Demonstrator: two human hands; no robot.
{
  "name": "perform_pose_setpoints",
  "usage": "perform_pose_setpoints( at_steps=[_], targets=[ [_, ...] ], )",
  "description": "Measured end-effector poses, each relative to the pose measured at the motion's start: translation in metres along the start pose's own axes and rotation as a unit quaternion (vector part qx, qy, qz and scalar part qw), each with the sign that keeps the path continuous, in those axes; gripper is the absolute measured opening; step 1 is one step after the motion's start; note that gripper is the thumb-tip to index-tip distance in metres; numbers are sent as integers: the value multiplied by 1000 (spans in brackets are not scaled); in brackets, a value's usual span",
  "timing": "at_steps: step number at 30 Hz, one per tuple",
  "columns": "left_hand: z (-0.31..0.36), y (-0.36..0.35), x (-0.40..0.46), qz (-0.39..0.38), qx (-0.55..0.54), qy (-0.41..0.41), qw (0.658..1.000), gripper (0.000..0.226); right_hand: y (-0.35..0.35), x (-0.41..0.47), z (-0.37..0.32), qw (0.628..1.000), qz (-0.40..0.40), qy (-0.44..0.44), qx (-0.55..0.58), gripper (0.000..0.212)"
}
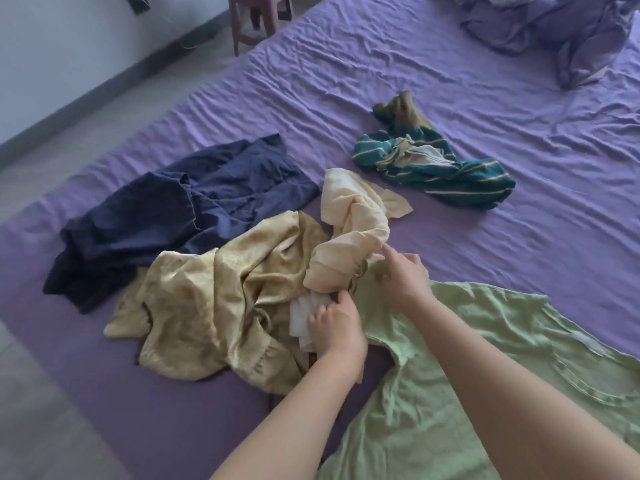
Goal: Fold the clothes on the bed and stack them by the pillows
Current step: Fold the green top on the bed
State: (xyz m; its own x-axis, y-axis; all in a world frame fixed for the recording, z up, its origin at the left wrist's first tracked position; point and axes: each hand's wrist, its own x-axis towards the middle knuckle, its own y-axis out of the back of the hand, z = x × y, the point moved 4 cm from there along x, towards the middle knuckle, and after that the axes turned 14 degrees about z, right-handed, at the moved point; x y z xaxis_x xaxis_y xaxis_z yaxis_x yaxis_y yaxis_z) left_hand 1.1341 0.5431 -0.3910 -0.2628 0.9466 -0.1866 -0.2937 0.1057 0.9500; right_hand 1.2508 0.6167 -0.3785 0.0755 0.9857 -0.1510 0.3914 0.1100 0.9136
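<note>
Several loose garments lie on the purple bed sheet [346,81]. A light green garment [467,375] spreads at the lower right. My right hand [405,275] pinches its upper edge next to a twisted cream garment [349,237]. My left hand [337,327] grips a small white cloth [301,317] at the edge of a crumpled gold satin garment [214,306]. A dark blue garment [166,216] lies to the left. Farther back sits a teal striped garment [446,171] with an olive piece [401,110] behind it.
A rumpled purple blanket or pillow heap [571,32] lies at the far right corner of the bed. A pink stool [259,19] stands on the grey floor [104,109] beyond the bed's far edge. The white wall [52,46] is at the left.
</note>
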Motion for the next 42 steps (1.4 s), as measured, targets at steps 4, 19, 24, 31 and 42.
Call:
perform_pose_setpoints(
  at_steps=[4,19,24,31,42],
  targets=[
    [4,10,-17,-13,-102,31,994,34,16,-5,20,1000,15,4,8,25],
    [102,-17,-132,-57,-4,-375,925,58,98,-67,177,998,-38,16,-44,54],
    [95,-65,-138,-133,129,-353,917,58,42,-135,192,982,-100,78,-137,58],
    [80,-77,-155,-114,198,-358,905,70,4,-185,200,986,-61,43,-147,57],
    [22,-81,-256,-171,177,-369,896,73,-15,-331,201,992,-52,-21,-111,60]
  ],
)
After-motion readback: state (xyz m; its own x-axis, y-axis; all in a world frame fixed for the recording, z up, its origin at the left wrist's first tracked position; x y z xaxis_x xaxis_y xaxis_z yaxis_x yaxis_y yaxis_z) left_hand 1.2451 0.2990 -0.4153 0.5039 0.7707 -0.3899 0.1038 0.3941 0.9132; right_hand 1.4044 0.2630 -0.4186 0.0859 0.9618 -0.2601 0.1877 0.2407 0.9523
